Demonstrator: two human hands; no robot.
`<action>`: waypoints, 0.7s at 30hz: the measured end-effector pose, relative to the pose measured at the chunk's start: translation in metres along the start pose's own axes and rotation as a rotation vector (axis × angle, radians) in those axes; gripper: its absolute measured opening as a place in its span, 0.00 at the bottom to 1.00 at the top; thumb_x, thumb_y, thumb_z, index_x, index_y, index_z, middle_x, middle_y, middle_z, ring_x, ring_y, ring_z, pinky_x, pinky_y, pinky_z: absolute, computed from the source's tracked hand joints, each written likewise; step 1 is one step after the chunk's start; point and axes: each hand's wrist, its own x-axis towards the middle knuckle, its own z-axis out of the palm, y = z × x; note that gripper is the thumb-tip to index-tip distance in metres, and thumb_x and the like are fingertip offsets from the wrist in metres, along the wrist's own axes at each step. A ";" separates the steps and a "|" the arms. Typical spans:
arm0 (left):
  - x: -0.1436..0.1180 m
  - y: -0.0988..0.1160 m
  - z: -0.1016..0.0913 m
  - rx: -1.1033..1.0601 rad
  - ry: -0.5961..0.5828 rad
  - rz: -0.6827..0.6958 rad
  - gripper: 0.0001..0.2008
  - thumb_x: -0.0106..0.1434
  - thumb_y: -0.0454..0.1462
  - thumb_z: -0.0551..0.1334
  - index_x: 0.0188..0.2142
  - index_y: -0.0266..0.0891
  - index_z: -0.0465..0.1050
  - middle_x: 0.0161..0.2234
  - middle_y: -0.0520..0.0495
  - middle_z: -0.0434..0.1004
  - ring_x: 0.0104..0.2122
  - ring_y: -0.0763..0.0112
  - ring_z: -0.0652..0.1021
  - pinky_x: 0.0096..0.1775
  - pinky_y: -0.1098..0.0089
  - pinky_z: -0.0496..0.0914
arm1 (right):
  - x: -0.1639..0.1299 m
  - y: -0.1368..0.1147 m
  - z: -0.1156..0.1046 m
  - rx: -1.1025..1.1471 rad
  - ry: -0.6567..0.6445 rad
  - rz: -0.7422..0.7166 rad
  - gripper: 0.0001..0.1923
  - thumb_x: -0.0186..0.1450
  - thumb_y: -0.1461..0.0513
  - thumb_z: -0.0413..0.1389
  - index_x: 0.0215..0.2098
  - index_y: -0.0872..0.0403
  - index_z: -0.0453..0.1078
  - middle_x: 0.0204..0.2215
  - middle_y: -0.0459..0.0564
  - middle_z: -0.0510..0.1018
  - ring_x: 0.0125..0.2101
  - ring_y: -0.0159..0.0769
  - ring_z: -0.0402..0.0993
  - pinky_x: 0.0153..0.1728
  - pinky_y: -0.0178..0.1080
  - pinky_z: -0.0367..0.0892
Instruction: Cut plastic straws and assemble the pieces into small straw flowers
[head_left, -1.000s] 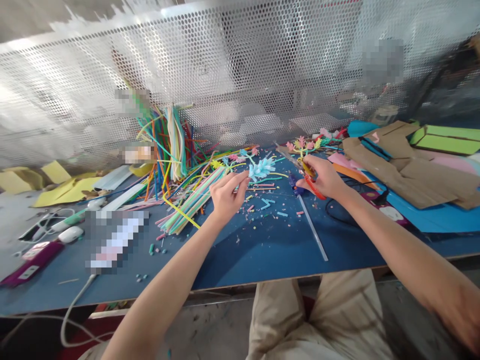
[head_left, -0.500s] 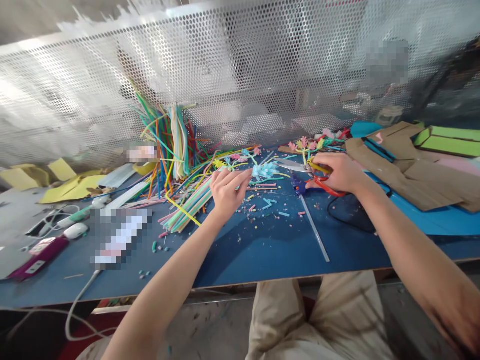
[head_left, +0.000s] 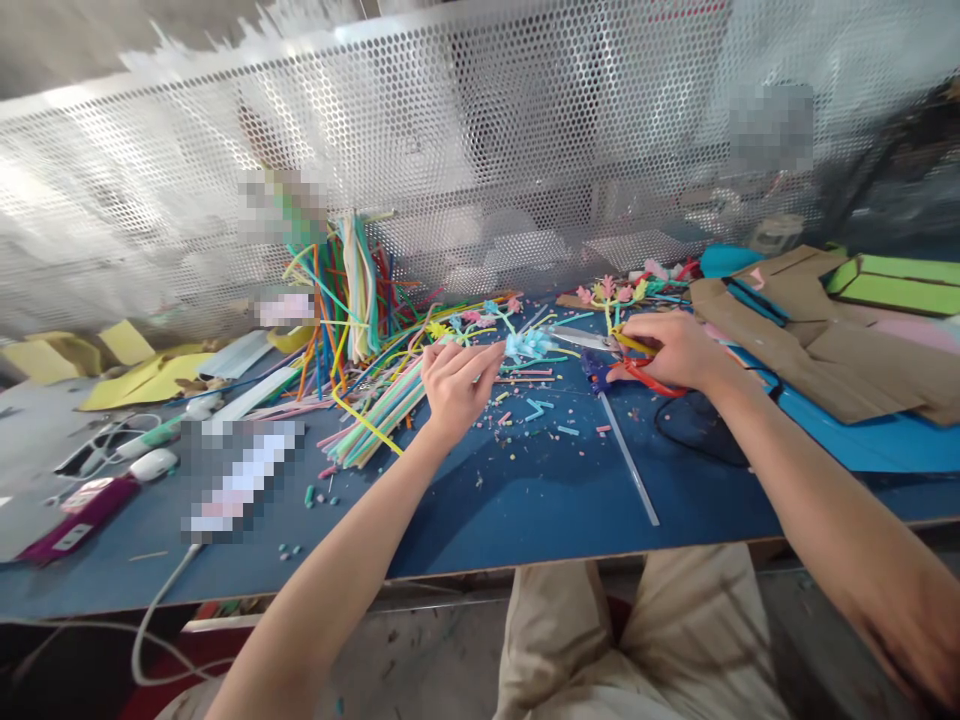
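Between its fingertips my left hand (head_left: 461, 385) pinches a light blue pipe-cleaner flower (head_left: 529, 344) with jagged petals. My right hand (head_left: 671, 348) is closed round the handles of scissors (head_left: 637, 350), one yellow and one red. The scissors' blades point left, their tips at the flower's right edge. Below my right hand lies a dark blue glue gun (head_left: 596, 372), with a clear glue stick (head_left: 630, 465) stretching from it toward the table's front edge. Small cut pieces of pipe cleaner (head_left: 536, 408) are scattered below the flower.
A bundle of coloured pipe cleaners (head_left: 356, 290) stands at the back left, and more pipe cleaners (head_left: 375, 420) lie beside my left hand. Brown cardboard (head_left: 847, 350) covers the right side. A perforated metal screen (head_left: 525, 150) rises behind. A purple box (head_left: 79, 515) lies far left.
The scissors and my right hand have shifted slightly left, and the blades look more closed together. My left hand stays nearly in place with the flower.
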 end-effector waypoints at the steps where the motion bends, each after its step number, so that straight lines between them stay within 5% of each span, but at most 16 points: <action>1: 0.000 0.000 0.000 0.004 -0.007 -0.004 0.10 0.66 0.36 0.65 0.45 0.49 0.80 0.35 0.49 0.84 0.31 0.68 0.78 0.42 0.61 0.63 | 0.000 -0.001 0.000 -0.001 0.004 0.003 0.22 0.55 0.47 0.67 0.25 0.51 0.63 0.22 0.43 0.68 0.24 0.34 0.63 0.26 0.38 0.57; 12: -0.003 0.004 0.007 -0.144 -0.054 -0.105 0.10 0.69 0.38 0.60 0.43 0.42 0.81 0.36 0.45 0.84 0.36 0.67 0.82 0.41 0.69 0.72 | 0.001 -0.007 0.001 0.004 -0.020 -0.014 0.26 0.56 0.42 0.64 0.25 0.51 0.62 0.21 0.44 0.67 0.23 0.33 0.59 0.26 0.37 0.54; 21: 0.000 0.012 0.008 -0.346 -0.107 -0.123 0.14 0.73 0.39 0.54 0.46 0.38 0.78 0.33 0.45 0.81 0.33 0.69 0.76 0.41 0.67 0.70 | 0.001 -0.015 0.002 0.079 0.001 0.013 0.27 0.60 0.46 0.63 0.22 0.50 0.52 0.20 0.41 0.59 0.22 0.31 0.53 0.25 0.37 0.51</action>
